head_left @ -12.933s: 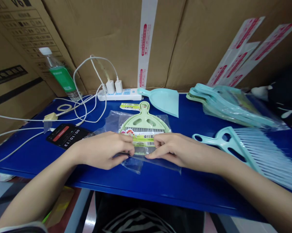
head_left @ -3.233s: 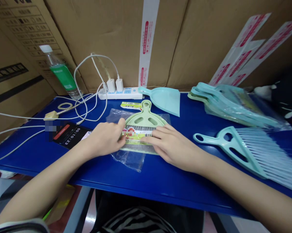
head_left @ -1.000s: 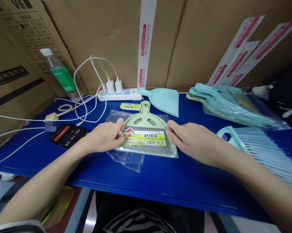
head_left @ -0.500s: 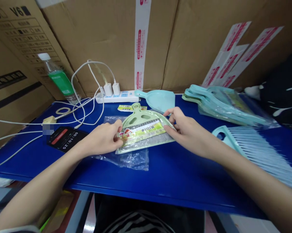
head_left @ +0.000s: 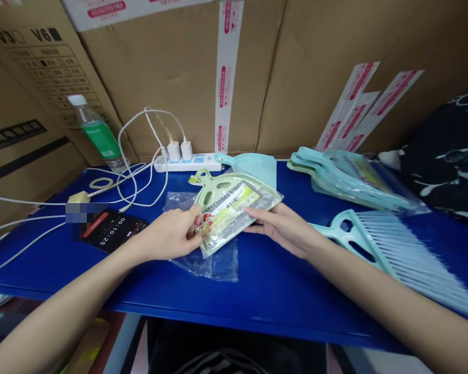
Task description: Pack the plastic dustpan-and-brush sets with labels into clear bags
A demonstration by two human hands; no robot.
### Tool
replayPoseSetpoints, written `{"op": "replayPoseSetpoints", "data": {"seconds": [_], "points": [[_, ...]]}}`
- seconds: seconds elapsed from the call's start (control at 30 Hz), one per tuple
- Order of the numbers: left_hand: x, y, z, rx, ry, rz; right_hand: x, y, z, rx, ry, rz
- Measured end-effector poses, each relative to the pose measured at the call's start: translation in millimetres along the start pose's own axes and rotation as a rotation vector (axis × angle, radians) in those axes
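Far left there's a big printed cardboard box [head_left: 27,93] with V3 and V6 on it, and a water bottle [head_left: 101,139] with a green label leans in front of it. A mess of white cables [head_left: 23,200] sprawls across the blue table [head_left: 234,309], and near them lies a phone [head_left: 115,231] whose screen reads 00:10:25. Just behind the cable loops is a white power strip [head_left: 204,161] with two chargers plugged in.

Next comes the left hand [head_left: 175,234], thumb and fingers pinched on the lower left corner of a green dustpan set [head_left: 231,206]. That set sits mid-view over the table, dustpan and brush together in clear wrap with a bright label, turned so the handle points up and left. Can't tell whether any of it rests on the table. A loose clear plastic bag [head_left: 218,266] lies below it, and a light-blue dustpan [head_left: 257,163] is partly hidden behind it.

The right hand [head_left: 282,226] has the set's right side, one digit over the front and other fingers under the lower edge, so both hands are holding it.

Further right, a bagged dustpan pile [head_left: 343,179] lies at the back, a light-blue brush [head_left: 405,254] is nearer, bristles pointing right, and dark patterned fabric [head_left: 448,156] fills the far edge.
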State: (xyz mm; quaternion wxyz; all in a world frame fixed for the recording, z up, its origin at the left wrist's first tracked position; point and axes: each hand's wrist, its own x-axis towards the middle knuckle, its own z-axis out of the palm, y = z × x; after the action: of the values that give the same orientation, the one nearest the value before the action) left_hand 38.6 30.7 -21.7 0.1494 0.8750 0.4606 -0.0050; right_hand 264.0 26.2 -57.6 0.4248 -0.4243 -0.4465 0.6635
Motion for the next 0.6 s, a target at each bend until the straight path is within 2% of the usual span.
{"op": "replayPoseSetpoints", "data": {"seconds": [0.13, 0.23, 0.37, 0.47, 0.53, 0.6], "points": [[-1, -1, 0, -0.013, 0.012, 0.031, 0, 1, 0, 0.034, -0.010, 0.048], [0, -4, -2, 0.062, 0.082, -0.029, 1, -3, -3, 0.011, 0.029, 0.020], [3, -9, -3, 0.273, 0.290, -0.131, 3, -11, -7, -0.006, 0.127, -0.008], [5, -13, -2, 0.394, 0.453, -0.091, 1, -19, -6, -0.020, 0.193, 0.033], [6, -13, -2, 0.420, 0.453, -0.062, 0, -23, -3, -0.021, 0.234, 0.089], [6, -12, -2, 0.420, 0.354, -0.052, -2, -26, 0, -0.026, 0.258, 0.128]]}}
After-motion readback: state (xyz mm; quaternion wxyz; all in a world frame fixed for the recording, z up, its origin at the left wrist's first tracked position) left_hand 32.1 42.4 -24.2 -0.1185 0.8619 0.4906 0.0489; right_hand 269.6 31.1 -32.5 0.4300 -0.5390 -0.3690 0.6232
